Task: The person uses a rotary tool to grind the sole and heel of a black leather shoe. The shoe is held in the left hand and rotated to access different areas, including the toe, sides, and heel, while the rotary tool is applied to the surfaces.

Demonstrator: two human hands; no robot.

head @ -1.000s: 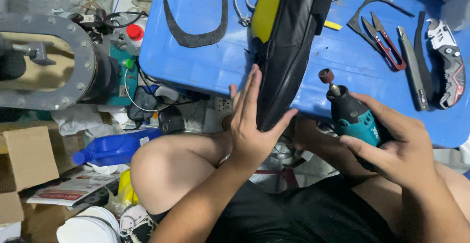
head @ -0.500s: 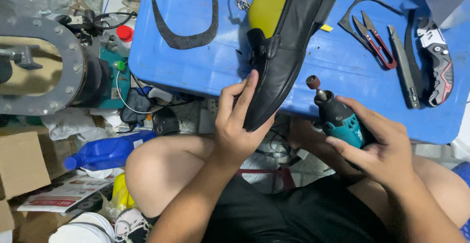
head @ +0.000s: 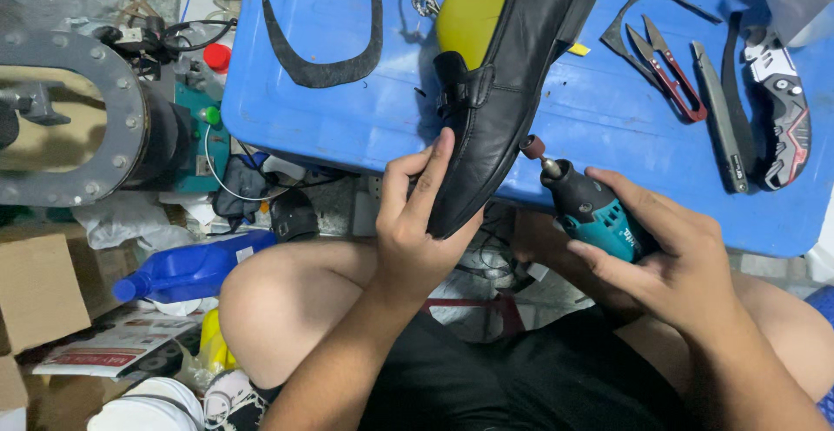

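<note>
Black leather loafer (head: 499, 92), one only, lies at upper centre of the frame across the blue table (head: 347, 127), its heel cut off by the top edge. Left hand (head: 417, 231) grips its toe, palm hidden. Right hand (head: 669, 257) is clenched on one teal rotary tool (head: 591, 205), sanding tip beside the shoe. One red snips (head: 665, 70) lies upper right.

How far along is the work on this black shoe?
Cut leather pieces already lie on the blue table. In hand: left hand grips the black shoe, right hand holds the rotary tool beside its edge. Remaining work can't be judged.
</note>
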